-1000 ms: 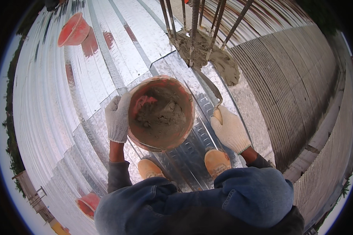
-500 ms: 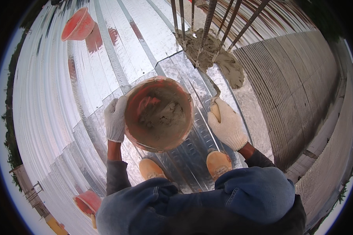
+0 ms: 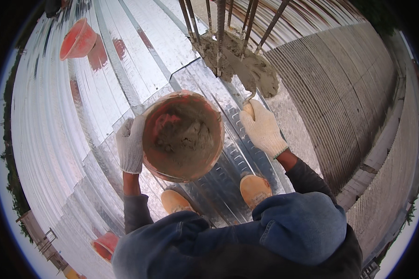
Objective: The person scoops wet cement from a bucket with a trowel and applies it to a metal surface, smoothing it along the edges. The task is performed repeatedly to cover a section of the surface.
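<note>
A round red bucket [image 3: 215,118], its inside coated in cement, holds wet grey mortar [image 3: 191,139] in front of me. My gloved left hand [image 3: 131,144] is closed on the bucket's left rim. In my gloved right hand [image 3: 261,129] is a trowel [image 3: 249,109], gripped by its pale wooden handle. Its thin neck reaches forward to a mortar heap [image 3: 256,74], where the blade is mortar-covered and hard to tell from the heap. That heap lies around the feet of several upright steel rebars [image 3: 220,42].
Ribbed metal decking [image 3: 111,93] spreads to the left. A red bucket [image 3: 75,41] lies tipped at far left; another [image 3: 106,244] is near my left leg. Grey corrugated sheets [image 3: 340,93] slope away on the right. My tan shoes [image 3: 256,190] stand on the decking.
My right hand has moved forward with the trowel, bringing its blade onto the mortar heap. My left hand stays on the bucket rim. The whole view has shifted slightly.
</note>
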